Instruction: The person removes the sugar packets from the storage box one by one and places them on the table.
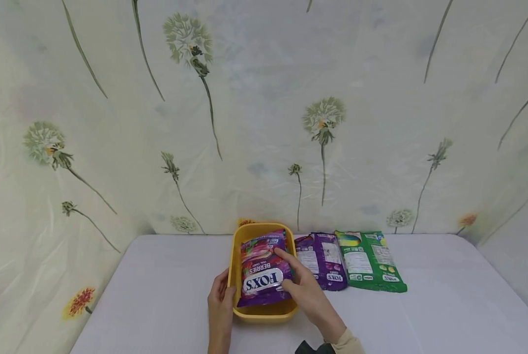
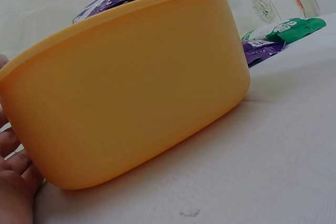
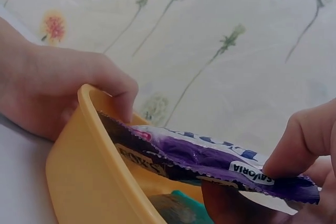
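Candy bag pinched between right fingers, end inside yellow tub.

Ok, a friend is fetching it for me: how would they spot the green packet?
On the white table, find the yellow tub. Right of it, past the purple packet, lies the green packet, set apart by its green wrapper.

White tabletop gives passage left of the left hand and right of the green FOX'S bag. The FOX'S Berries bag and right hand obstruct most of the yellow tub except its near end; a purple FOX'S bag crowds its right.
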Motion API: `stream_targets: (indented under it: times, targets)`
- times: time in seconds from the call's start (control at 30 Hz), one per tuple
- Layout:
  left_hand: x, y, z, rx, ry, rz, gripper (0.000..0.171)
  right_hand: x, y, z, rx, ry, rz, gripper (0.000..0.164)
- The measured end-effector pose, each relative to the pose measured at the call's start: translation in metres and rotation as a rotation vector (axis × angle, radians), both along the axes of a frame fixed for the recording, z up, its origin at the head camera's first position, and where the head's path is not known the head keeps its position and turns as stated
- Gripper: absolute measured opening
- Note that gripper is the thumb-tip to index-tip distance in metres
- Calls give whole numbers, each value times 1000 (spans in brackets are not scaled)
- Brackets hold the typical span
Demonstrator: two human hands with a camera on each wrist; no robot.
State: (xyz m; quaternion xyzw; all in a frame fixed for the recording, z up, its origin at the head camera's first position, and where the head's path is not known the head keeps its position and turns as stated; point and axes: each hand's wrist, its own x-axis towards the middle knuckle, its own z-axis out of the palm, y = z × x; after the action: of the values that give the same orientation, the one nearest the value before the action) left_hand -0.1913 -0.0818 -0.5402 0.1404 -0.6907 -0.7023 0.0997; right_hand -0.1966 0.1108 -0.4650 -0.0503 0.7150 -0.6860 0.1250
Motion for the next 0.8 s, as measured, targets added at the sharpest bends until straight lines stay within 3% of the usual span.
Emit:
stream_targets:
  times: [0.33, 0.8]
  targets:
    - [2, 1, 4, 2, 45, -9, 42, -2, 8, 2, -2, -32, -31, 68]
    - [3, 1, 5, 3, 44, -14, 42, -2, 12, 5, -29, -29, -86, 66]
